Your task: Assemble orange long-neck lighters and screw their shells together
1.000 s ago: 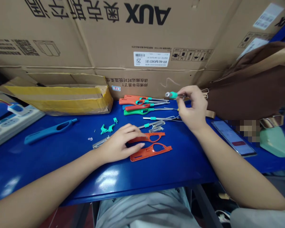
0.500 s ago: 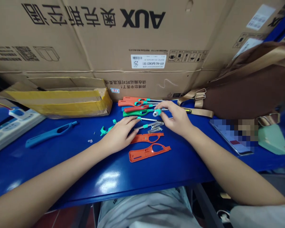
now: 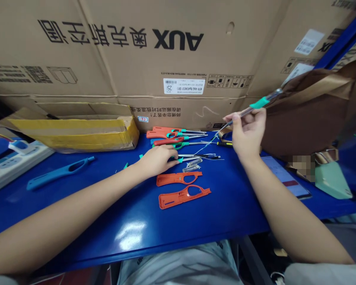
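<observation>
My right hand (image 3: 249,134) is raised above the table's right side, its fingers closed round a metal lighter tube (image 3: 245,112) with a green collar. Thin wires (image 3: 207,147) trail from the tube's lower end towards the table. My left hand (image 3: 161,160) is low over the lighter parts, fingers curled; what they grip is hidden. Beside its fingertips lies another metal tube (image 3: 191,158) with a green collar. Small clear parts (image 3: 192,164) lie just right of it. Nearer to me are an orange lighter shell half (image 3: 169,179) and a second orange shell half (image 3: 175,198).
Several assembled lighters (image 3: 166,134) are piled against the large cardboard box (image 3: 112,79). On the left are a blue lighter handle (image 3: 57,173), a power strip (image 3: 12,168) and a yellow-taped carton (image 3: 86,136). A phone (image 3: 284,176) and brown bag (image 3: 311,114) occupy the right.
My right hand has risen up and right, lifting the green-collared tube with its wires off the table. My left hand has shifted slightly right, its fingers now curled in.
</observation>
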`<state>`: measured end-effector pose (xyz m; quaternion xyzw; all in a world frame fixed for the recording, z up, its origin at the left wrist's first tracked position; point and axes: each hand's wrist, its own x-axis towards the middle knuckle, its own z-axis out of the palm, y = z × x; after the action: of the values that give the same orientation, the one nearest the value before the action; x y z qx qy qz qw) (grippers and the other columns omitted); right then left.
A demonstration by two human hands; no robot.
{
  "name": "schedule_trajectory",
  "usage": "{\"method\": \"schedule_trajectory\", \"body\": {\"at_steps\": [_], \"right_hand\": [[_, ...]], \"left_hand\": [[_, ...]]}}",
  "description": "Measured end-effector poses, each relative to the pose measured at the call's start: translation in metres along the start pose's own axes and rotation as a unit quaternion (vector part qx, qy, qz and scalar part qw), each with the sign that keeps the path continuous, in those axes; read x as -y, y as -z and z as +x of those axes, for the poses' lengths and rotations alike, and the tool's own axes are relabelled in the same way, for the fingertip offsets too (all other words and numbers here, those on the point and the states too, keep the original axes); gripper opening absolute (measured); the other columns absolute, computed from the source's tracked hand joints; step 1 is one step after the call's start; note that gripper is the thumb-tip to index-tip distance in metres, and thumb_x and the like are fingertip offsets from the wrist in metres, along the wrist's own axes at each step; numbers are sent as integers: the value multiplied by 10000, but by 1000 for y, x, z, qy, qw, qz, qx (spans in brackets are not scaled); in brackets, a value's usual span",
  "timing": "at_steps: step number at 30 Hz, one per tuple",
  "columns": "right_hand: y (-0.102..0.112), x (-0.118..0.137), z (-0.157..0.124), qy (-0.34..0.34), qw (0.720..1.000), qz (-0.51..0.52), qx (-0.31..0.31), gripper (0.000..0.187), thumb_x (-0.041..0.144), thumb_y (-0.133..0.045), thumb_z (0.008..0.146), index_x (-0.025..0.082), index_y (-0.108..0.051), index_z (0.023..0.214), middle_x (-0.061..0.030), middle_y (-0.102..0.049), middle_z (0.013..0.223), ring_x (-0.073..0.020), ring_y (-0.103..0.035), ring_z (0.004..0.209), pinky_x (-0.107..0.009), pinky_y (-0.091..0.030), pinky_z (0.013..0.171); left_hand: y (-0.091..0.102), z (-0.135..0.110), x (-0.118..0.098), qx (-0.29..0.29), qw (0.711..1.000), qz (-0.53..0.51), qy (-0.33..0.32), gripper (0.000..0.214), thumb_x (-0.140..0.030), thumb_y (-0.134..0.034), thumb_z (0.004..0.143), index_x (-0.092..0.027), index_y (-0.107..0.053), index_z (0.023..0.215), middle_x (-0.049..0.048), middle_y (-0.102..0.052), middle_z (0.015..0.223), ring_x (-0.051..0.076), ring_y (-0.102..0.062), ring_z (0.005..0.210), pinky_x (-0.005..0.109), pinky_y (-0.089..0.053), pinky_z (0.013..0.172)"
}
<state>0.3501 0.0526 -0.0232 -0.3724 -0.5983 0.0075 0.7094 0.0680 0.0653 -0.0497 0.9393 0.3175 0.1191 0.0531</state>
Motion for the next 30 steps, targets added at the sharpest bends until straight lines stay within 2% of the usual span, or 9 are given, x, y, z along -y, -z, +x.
{"method": "schedule_trajectory", "body": {"at_steps": [6, 11, 16, 21, 23, 30], "right_hand": [[14, -1, 17, 5, 989, 9, -150, 286, 354, -573, 952, 297, -294, 981, 19, -616, 826, -188, -719, 768, -430, -621, 828], [19, -5, 24, -18, 979, -3, -205, 220, 311, -487, 963, 302, -268, 989, 33, -607, 827, -181, -704, 730, -403, -624, 758], [16, 0, 22, -22, 984, 17, -176, 259, 264, -547, 951, 290, -293, 991, 5, -600, 793, -168, -653, 681, -378, -615, 755], [16, 11, 22, 58, 981, 37, -179, 250, 260, -590, 952, 287, -343, 980, 14, -571, 794, -172, -633, 669, -408, -607, 762], [16, 12, 22, 64, 982, 33, -174, 257, 282, -597, 955, 293, -341, 981, 20, -564, 789, -177, -633, 666, -413, -604, 759], [11, -2, 12, 32, 997, -33, -62, 251, 372, -600, 949, 293, -364, 978, 20, -592, 812, -188, -686, 716, -417, -582, 750]], "left_hand": [[3, -7, 11, 3, 999, 27, 33, 167, -307, -579, 948, -188, -680, 889, 77, -739, 951, 236, -690, 905, 338, -549, 805], [6, -13, 19, 8, 998, 41, 55, 183, -328, -562, 946, -195, -681, 902, 80, -742, 958, 250, -692, 916, 345, -547, 801], [8, -15, 22, 8, 996, 48, 70, 192, -333, -551, 946, -196, -682, 919, 86, -738, 970, 250, -692, 904, 341, -541, 782], [6, -13, 27, 8, 997, 37, 68, 203, -343, -561, 944, -190, -692, 918, 96, -741, 956, 258, -695, 877, 363, -543, 787], [6, -14, 28, 7, 998, 31, 63, 187, -331, -576, 933, -190, -697, 915, 93, -747, 953, 255, -698, 888, 365, -546, 812], [7, -15, 24, -13, 998, 13, 67, 215, -347, -560, 929, -184, -699, 961, 107, -756, 999, 257, -706, 892, 381, -560, 820]]}}
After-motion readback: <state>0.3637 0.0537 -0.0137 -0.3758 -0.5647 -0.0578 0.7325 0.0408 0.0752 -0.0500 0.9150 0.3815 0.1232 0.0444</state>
